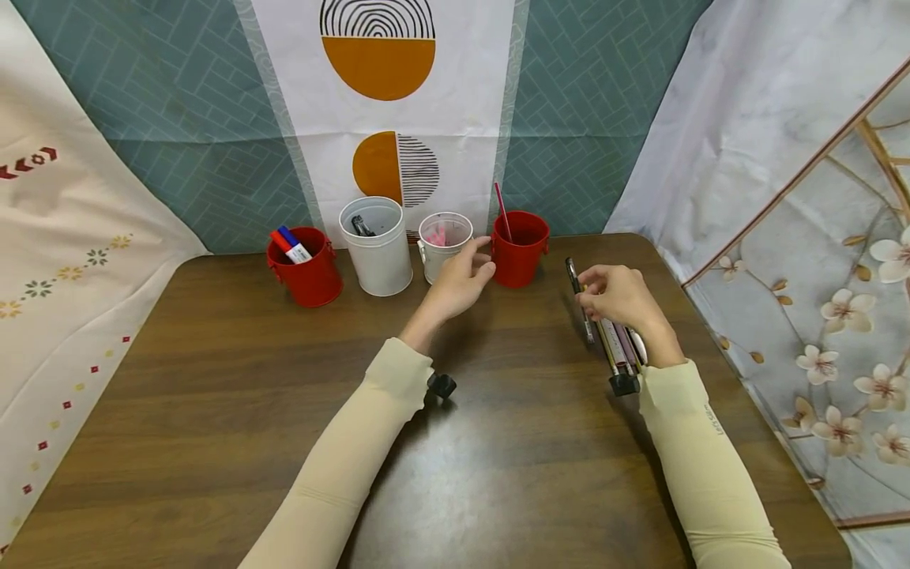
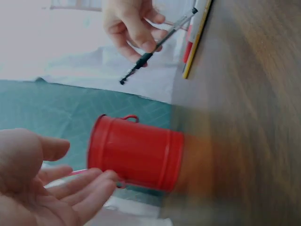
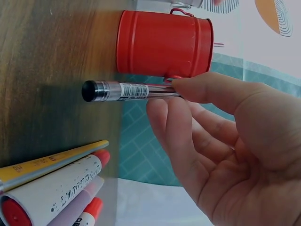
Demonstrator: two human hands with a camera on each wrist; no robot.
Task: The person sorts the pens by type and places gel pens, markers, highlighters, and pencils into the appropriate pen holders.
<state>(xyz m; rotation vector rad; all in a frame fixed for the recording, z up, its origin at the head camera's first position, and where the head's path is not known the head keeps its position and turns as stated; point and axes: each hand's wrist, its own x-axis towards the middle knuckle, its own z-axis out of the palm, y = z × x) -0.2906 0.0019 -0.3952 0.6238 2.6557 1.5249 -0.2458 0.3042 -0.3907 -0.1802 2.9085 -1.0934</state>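
Note:
My right hand (image 1: 622, 300) pinches a clear-barrelled gel pen (image 3: 127, 90) between thumb and fingers, just above the table. Under and beside that hand lie a yellow pencil (image 3: 51, 165), a white marker with red ends (image 3: 61, 190) and other pens, partly hidden in the head view. My left hand (image 1: 458, 280) hovers with fingers spread loosely and holds nothing. It is close to the right-hand red bucket (image 1: 521, 265), which has a thin pink stick (image 1: 502, 207) standing in it, and in front of the small white bucket (image 1: 430, 265) with pink items inside.
A tall white bucket (image 1: 384, 265) holds dark pens. At the left, another red bucket (image 1: 313, 283) contains red and blue markers. The buckets stand in a row along the back of the wooden table (image 1: 213, 427), with a patterned curtain (image 1: 576, 103) behind.

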